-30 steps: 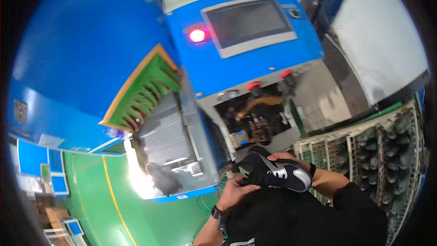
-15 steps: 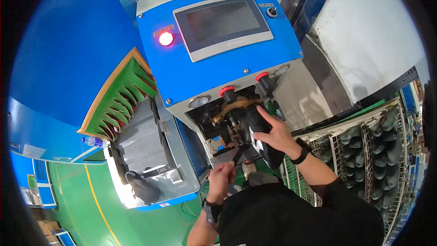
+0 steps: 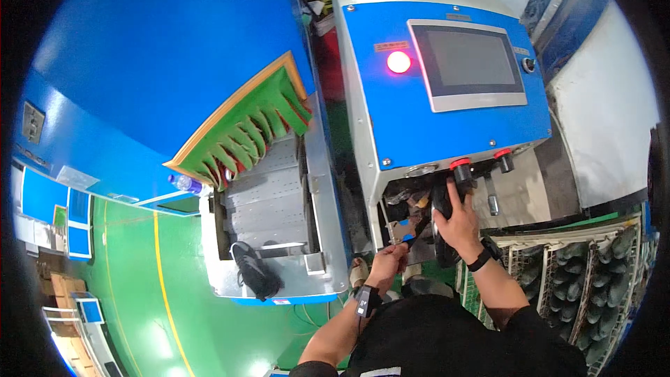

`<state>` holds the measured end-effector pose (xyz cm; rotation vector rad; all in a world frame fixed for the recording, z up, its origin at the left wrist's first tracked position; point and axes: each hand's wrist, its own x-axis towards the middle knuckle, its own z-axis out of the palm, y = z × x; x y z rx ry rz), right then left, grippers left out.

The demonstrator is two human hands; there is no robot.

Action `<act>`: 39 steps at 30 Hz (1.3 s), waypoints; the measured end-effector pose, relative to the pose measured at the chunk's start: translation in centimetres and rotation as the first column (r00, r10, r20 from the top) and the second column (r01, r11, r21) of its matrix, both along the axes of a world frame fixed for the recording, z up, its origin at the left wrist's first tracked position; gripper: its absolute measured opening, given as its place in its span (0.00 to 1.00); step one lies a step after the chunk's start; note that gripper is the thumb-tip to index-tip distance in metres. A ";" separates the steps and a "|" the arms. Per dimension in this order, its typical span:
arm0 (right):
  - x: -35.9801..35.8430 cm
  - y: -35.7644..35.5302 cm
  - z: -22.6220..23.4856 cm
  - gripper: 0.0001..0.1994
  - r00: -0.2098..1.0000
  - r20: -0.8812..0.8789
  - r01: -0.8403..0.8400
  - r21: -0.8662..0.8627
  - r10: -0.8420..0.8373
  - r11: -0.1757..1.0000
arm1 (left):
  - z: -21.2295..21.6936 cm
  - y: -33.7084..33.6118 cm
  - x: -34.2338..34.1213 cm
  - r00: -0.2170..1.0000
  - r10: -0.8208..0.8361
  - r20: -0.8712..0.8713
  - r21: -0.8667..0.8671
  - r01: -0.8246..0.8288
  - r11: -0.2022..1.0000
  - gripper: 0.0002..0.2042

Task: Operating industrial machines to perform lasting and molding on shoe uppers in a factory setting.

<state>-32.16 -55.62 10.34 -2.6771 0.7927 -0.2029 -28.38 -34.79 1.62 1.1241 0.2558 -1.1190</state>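
Note:
My right hand (image 3: 458, 222) grips a black shoe (image 3: 442, 204) and presses it up into the open bay under the blue machine (image 3: 447, 126), just below two red knobs (image 3: 460, 165). My left hand (image 3: 388, 260) is below and to the left, pinching the shoe's black lace or strap (image 3: 417, 231) near its lower end. Both wrists carry dark bands. My black top fills the bottom of the view.
A lit red lamp (image 3: 398, 62) and a grey screen (image 3: 472, 63) sit on the machine front. To the left, a metal conveyor (image 3: 269, 199) leaves a green-fringed tunnel opening (image 3: 244, 126) with another black shoe (image 3: 255, 271) at its end. Racks of dark shoe forms (image 3: 579, 272) stand right.
The shoe, held low in both hands a second ago, has been lifted and pushed into the machine's bay. My head has moved closer and the machine now sits higher and larger.

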 end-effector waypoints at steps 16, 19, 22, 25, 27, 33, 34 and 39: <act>-8.7 6.7 0.6 0.40 0.954 0.292 0.023 0.154 -0.068 0.988 | 6.5 1.5 -2.2 0.882 -0.469 0.054 0.015 0.469 0.883 0.16; -9.6 7.0 1.1 0.48 0.919 0.288 0.162 0.349 -0.270 0.923 | 4.0 2.0 -3.1 0.788 -0.603 0.124 -0.064 0.612 0.788 0.19; -4.4 6.0 1.6 0.53 0.911 0.242 0.301 0.160 -0.333 0.940 | 2.0 2.3 -3.7 0.658 -0.664 0.355 -0.031 0.718 0.695 0.19; -3.0 5.7 3.4 0.55 0.929 0.064 0.359 0.079 -0.364 0.930 | 4.3 1.3 -2.9 0.599 -0.720 0.351 0.027 0.762 0.647 0.17; -5.9 5.7 2.6 0.58 0.937 0.120 0.305 0.179 -0.329 0.935 | 2.9 1.2 -3.6 0.714 -0.664 0.221 0.015 0.678 0.734 0.17; -16.3 12.8 1.1 0.51 0.955 0.099 0.274 0.073 -0.280 0.959 | 5.1 1.8 -2.6 0.785 -0.620 -0.004 -0.130 0.614 0.779 0.28; -17.2 12.7 2.8 0.51 0.945 0.092 0.308 0.073 -0.314 0.949 | 5.2 2.2 -2.4 0.681 -0.685 -0.259 -0.321 0.608 0.726 0.34; -19.5 10.0 8.2 0.50 0.949 -0.163 -0.204 0.330 0.269 0.921 | 6.3 1.0 -5.8 0.653 -0.619 -0.436 -0.308 0.538 0.785 0.33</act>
